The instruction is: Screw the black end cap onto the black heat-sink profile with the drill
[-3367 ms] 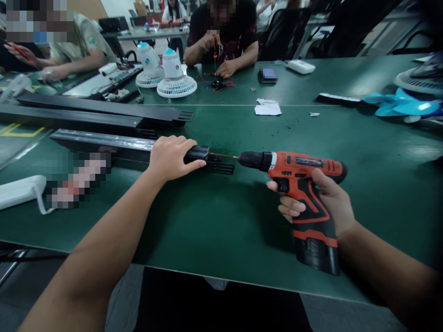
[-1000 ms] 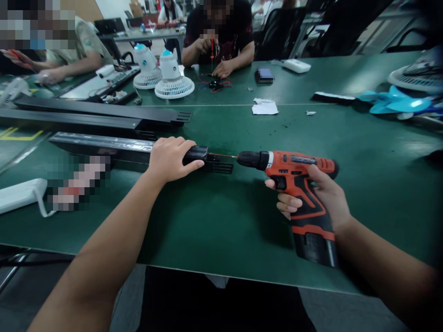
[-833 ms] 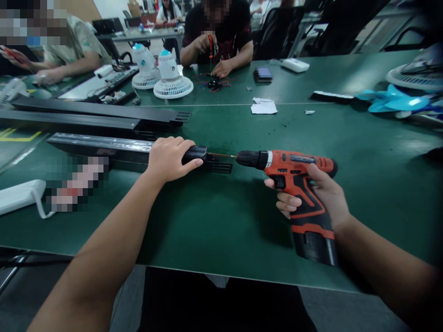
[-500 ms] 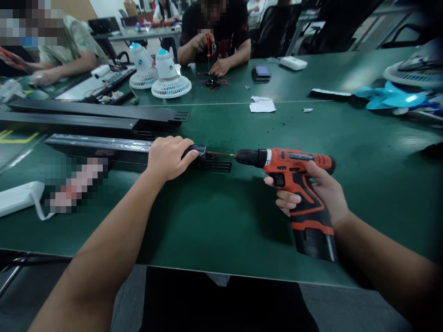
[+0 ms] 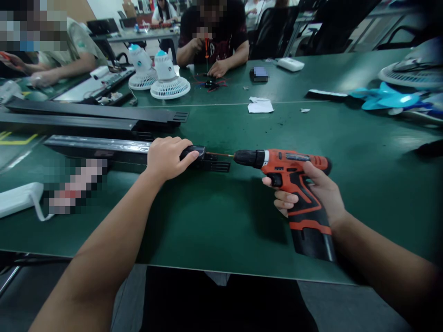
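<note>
My right hand (image 5: 321, 189) is wrapped round the grip of an orange and black cordless drill (image 5: 297, 166), its index finger by the trigger. From the chuck a long thin bit (image 5: 221, 154) points left and meets the end of a long black housing (image 5: 100, 144). My left hand (image 5: 169, 159) is closed over that end of the housing, thumb along its near side, pressing it on the table. A slotted black end piece (image 5: 219, 166) sticks out to the right beneath the bit. The exact contact of the bit tip is too small to make out.
Further black panels (image 5: 86, 113) lie behind the housing. Two white fans (image 5: 169, 87) stand beyond, near a co-worker's hands (image 5: 218, 69) with a screwdriver. A paper scrap (image 5: 260, 105) and blue fan blades (image 5: 391, 97) lie on the green table (image 5: 214, 230). A white device (image 5: 20, 198) sits left.
The drill and my right hand have shifted very slightly left, along with a small shift of the whole view. My left hand keeps its hold on the housing.
</note>
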Motion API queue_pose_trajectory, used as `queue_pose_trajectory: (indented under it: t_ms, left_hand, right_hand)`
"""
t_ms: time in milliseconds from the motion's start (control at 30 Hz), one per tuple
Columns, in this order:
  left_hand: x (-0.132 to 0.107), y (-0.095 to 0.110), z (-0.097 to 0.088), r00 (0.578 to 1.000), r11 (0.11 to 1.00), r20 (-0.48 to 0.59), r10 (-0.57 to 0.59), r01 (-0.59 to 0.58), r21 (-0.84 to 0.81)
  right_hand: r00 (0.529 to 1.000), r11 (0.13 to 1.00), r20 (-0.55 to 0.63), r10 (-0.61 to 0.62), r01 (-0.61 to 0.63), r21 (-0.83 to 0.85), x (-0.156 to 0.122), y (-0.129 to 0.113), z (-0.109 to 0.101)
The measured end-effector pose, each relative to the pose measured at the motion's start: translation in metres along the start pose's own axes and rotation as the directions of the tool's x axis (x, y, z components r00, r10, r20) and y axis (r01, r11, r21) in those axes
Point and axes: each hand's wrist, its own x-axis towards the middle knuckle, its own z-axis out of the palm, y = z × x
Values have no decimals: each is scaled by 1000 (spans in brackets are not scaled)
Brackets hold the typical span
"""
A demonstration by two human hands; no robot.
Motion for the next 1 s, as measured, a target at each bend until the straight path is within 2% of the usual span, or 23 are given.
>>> queue_pose_trajectory:
  t_ms: [400, 1000]
  left_hand:
    - [0, -1, 0, 1000, 1000, -11, 8, -8, 13]
    - [2, -3, -1, 1000, 999, 9, 27, -28, 27]
  right_hand:
    - [998, 998, 7, 58, -58, -10, -1, 2, -4]
    - [999, 995, 17, 31, -29, -92, -3, 1, -2]
